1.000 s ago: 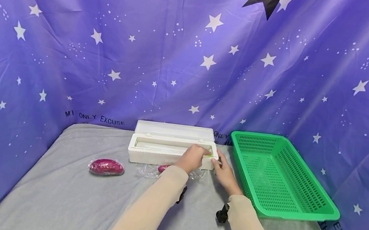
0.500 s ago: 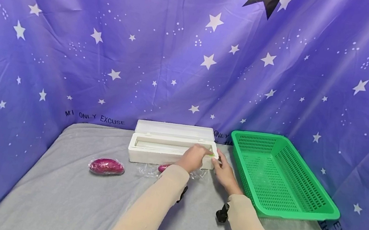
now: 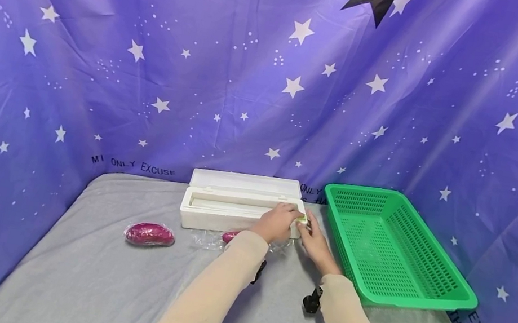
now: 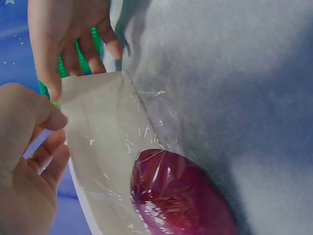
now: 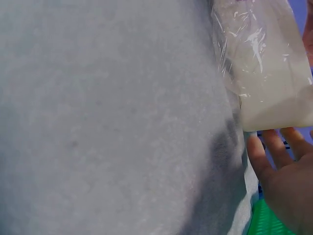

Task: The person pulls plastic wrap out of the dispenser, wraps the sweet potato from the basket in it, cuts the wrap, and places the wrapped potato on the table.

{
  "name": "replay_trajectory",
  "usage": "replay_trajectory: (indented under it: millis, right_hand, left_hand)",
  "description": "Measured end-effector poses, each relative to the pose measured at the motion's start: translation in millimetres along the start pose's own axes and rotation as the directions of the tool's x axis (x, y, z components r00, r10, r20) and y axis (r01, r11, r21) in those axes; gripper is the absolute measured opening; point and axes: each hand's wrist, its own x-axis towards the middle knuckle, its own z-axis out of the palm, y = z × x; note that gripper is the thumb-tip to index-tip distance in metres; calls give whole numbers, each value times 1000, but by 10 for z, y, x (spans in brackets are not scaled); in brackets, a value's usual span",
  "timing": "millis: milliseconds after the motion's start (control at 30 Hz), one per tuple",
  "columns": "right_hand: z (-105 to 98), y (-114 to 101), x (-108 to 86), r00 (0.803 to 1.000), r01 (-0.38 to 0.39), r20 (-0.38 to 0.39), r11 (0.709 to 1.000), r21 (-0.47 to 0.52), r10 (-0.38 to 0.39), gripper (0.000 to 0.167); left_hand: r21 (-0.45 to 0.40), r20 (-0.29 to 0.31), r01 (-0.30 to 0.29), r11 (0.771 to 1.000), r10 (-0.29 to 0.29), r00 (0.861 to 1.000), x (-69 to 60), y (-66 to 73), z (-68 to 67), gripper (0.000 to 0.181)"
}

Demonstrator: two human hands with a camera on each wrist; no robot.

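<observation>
A white cling film dispenser (image 3: 215, 221) stands at the back of the table, its lid (image 3: 245, 182) tipped back. My left hand (image 3: 275, 222) reaches over its front edge near the right end, with bent fingers and thumb at a small yellow-green slide cutter (image 3: 302, 219). My right hand (image 3: 316, 247) rests against the right end, its thumb at the top corner. In the right wrist view, that hand's fingers (image 5: 276, 147) are fairly straight and touch the end. Clear film hangs down the front over a purple-red oblong item (image 4: 181, 196), partly hidden by my left arm in the head view.
Another purple-red oblong item (image 3: 149, 234), wrapped in film, lies on the grey cloth (image 3: 81, 269) at the left. A green perforated basket (image 3: 420, 304) stands to the right of the dispenser. A purple star-printed curtain (image 3: 229, 93) closes off the back and sides.
My left hand has shifted slightly right and its pointing finger has bent down at the cutter. The slide cutter has moved a little to the right. My right hand stays at the dispenser's end.
</observation>
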Motion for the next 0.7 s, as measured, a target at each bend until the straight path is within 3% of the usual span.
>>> replay_trajectory:
  millis: [167, 367, 533, 700]
  right_hand:
    - [-15, -47, -65, 992, 83, -95, 997, 8, -82, 68]
    - [-17, -122, -172, 949, 192, -236, 978, -85, -207, 52]
    - [31, -210, -248, 913, 333, -216, 938, -100, -347, 46]
    - [143, -291, -290, 894, 425, -107, 898, -113, -436, 42]
  left_hand:
    - [-142, -76, -37, 989, 27, 997, -65, -100, -30, 62]
    - [-237, -153, -71, 969, 35, 988, -214, -279, -107, 55]
    - [-297, -228, -96, 950, 27, 973, -392, -454, -183, 48]
    - [-333, -280, -99, 938, 2, 960, -625, -628, -211, 42]
